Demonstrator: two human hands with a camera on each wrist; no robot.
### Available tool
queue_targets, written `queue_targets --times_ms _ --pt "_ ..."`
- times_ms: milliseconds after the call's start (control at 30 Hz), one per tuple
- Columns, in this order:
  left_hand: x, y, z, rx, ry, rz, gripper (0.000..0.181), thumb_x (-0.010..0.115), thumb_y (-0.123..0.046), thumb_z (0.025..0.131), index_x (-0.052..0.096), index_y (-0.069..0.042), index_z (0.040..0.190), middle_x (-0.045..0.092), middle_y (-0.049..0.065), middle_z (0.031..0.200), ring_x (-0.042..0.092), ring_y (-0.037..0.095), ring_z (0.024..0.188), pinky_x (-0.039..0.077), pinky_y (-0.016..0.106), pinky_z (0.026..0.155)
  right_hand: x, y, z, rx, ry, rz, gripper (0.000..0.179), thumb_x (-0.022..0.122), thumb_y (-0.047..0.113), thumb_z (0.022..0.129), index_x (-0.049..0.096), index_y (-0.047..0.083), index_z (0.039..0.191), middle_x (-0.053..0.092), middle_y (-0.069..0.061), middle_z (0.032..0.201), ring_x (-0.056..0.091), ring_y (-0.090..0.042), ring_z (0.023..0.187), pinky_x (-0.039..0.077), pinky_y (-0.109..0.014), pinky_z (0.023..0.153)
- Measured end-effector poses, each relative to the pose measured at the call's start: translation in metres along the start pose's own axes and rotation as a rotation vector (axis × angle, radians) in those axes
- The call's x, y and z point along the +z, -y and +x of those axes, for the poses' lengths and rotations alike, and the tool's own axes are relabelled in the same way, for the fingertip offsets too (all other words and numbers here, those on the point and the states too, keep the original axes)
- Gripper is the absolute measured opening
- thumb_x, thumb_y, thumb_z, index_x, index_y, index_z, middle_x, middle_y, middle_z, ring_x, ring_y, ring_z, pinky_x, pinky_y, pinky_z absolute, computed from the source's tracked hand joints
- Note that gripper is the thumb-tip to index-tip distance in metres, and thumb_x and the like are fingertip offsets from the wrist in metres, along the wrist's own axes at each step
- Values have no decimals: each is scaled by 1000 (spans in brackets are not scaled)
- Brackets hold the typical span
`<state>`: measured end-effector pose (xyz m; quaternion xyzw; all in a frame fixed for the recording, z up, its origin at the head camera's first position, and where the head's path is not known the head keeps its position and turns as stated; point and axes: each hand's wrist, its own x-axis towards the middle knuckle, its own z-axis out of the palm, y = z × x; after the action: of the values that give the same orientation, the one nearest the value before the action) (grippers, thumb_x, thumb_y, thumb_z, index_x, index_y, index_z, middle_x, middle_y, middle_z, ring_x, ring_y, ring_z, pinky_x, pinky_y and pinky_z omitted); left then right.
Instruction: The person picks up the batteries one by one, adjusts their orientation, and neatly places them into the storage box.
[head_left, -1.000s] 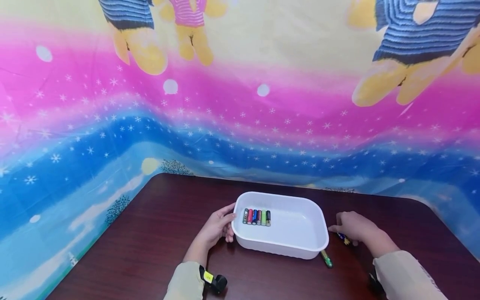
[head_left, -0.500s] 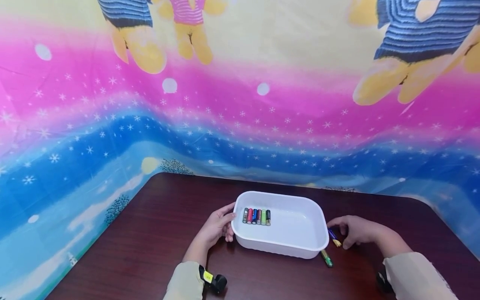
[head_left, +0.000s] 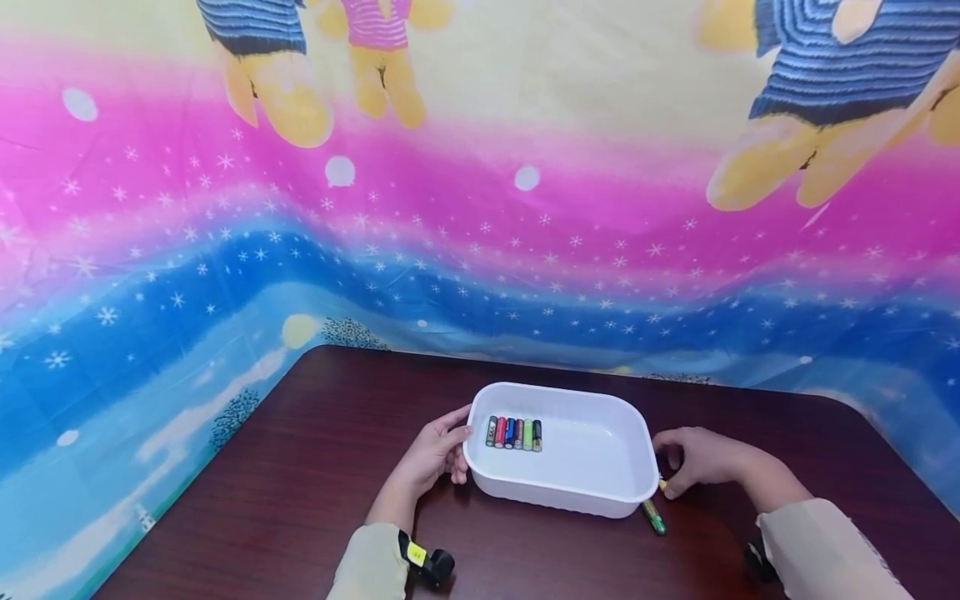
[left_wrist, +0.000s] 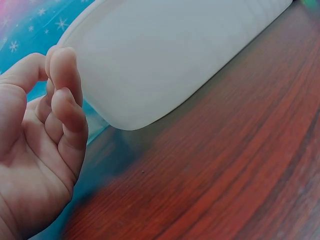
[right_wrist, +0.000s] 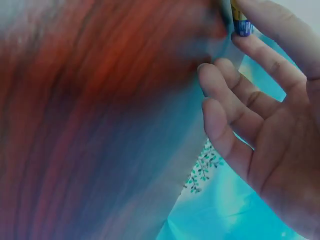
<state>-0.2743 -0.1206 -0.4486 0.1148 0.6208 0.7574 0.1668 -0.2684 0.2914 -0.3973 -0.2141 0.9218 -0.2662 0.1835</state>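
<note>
A white plastic tray (head_left: 592, 454) sits on the table. My left hand (head_left: 429, 457) grips its left end, thumb over the rim; in the left wrist view the fingers (left_wrist: 66, 75) curl beside the tray's outer wall. Inside the tray, toward the left, several batteries (head_left: 513, 434) of different colours lie in a neat row. My right hand (head_left: 708, 460), just off the tray's right end, pinches a gold and purple battery (right_wrist: 242, 25) between thumb and index finger. Most of this battery is hidden in the head view. The other right fingers are loosely bent.
Another battery (head_left: 655, 518), green and gold, lies on the table by the tray's near right corner. The dark reddish wood table (head_left: 360, 400) has rounded far corners. A printed cloth (head_left: 480, 233) hangs behind it and at the sides.
My right hand let the purple and gold battery show beside the tray, then closed thumb and index finger on it, shifting slightly left. The left hand and tray have stayed put.
</note>
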Motion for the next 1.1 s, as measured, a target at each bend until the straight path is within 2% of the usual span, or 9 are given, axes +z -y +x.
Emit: queue_targets --times_ms 67,167,267,367,433,600,800,1100 --pt "0 0 0 -2 -3 -1 57 52 -19 93 30 -7 144 54 2 50 54 12 39 48 25 40 -3 -3 -1 -6 -16 94 47 81 16 66 57 6 105 50 -8 81 49 -20 62 44 -31 47" --pt "-1 1 0 -5 -5 -4 56 52 -19 93 31 -7 144 54 2 50 54 12 39 48 25 40 -7 -10 -2 -61 -40 337 48 74 9 75 47 -2 114 56 -11 91 60 -23 65 52 -38 52" --pt "-2 2 0 -8 -3 -3 56 52 -18 93 31 -6 144 54 2 50 54 11 39 48 25 40 -10 -17 -1 -147 -65 580 48 64 1 83 36 -6 121 61 -9 106 66 -26 82 54 -48 66" --pt "-2 1 0 -12 -6 1 56 52 -18 94 31 -7 144 54 2 50 54 11 39 49 25 41 -12 -22 -1 -225 -95 719 46 58 -4 87 32 -2 125 62 -7 113 65 -27 93 52 -50 76" --pt "-2 0 0 -13 -10 4 56 52 -18 94 31 -8 144 54 2 50 54 12 39 49 25 41 -13 -24 -2 -270 -114 767 45 54 -6 88 32 2 126 62 -7 115 64 -27 97 53 -46 78" --pt "-2 -2 0 -9 -13 7 56 53 -18 94 31 -8 144 54 2 51 54 12 39 49 26 41 -17 -22 -3 -319 -142 847 53 51 -10 88 36 17 131 62 -9 114 64 -23 97 53 -40 78" --pt "-2 0 1 -11 -11 -1 55 53 -18 94 32 -8 144 54 2 51 54 12 39 49 26 41 -25 -5 1 -379 -153 904 57 48 -13 88 38 20 134 61 -8 112 63 -21 98 52 -37 82" --pt "-1 1 2 -14 -9 -16 54 52 -18 94 32 -7 144 55 3 51 55 12 40 49 25 41 -37 26 16 -324 -220 915 54 52 -9 89 36 20 131 63 -6 107 65 -19 93 53 -32 79"
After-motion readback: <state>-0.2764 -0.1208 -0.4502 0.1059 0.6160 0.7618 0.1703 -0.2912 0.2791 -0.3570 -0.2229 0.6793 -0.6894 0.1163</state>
